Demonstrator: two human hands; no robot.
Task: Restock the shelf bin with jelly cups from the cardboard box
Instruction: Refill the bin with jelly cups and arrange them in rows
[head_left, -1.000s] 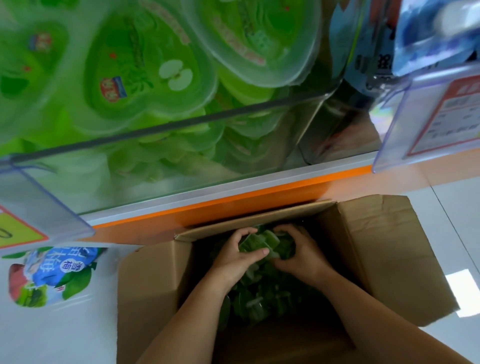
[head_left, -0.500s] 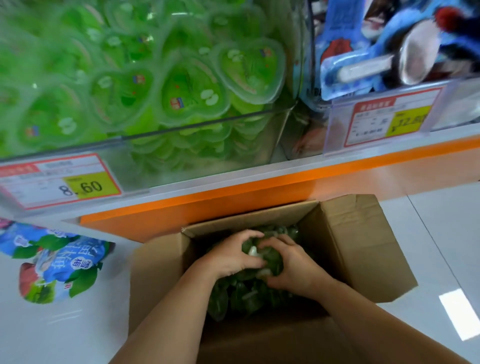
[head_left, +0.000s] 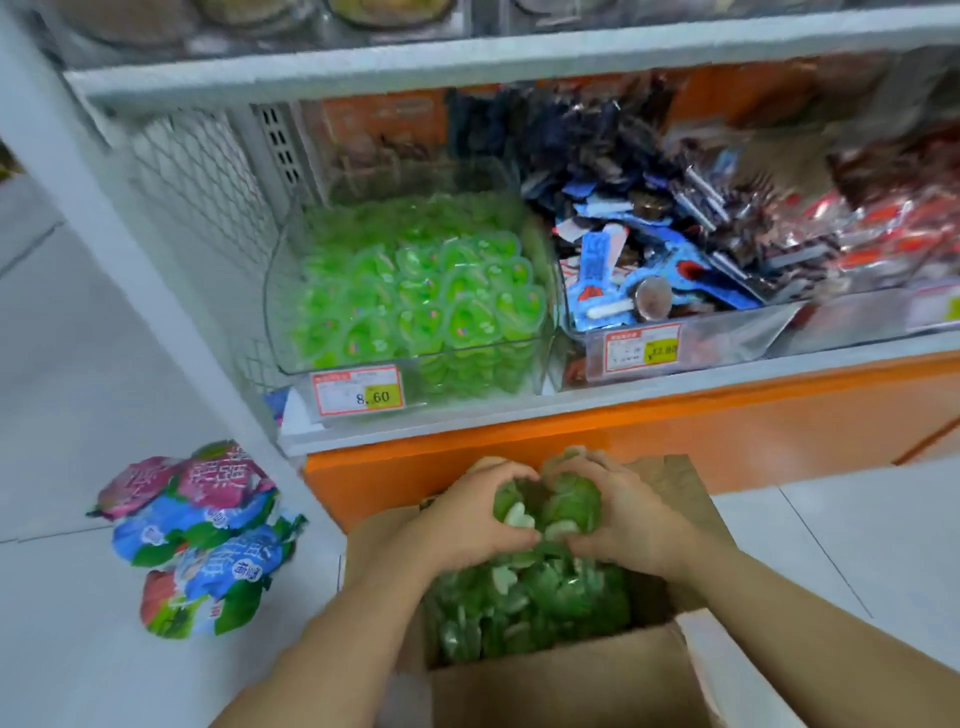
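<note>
Raised from the box, left hand and right hand curl round jelly cups; bin at twelve o'clock looks nearly full.

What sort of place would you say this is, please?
Probably a shop aisle: a price tag on the shelf bin of jelly cups, wrapped snacks in the neighbouring bin, and a cardboard box of stock below.

Green, heart-shaped sealed jelly cups: a heap fills the open brown cardboard box on the floor below the shelf's front edge, a clutch gripped over it between left hand and right hand, more piled in the clear shelf bin at the shelf's left end.
</note>
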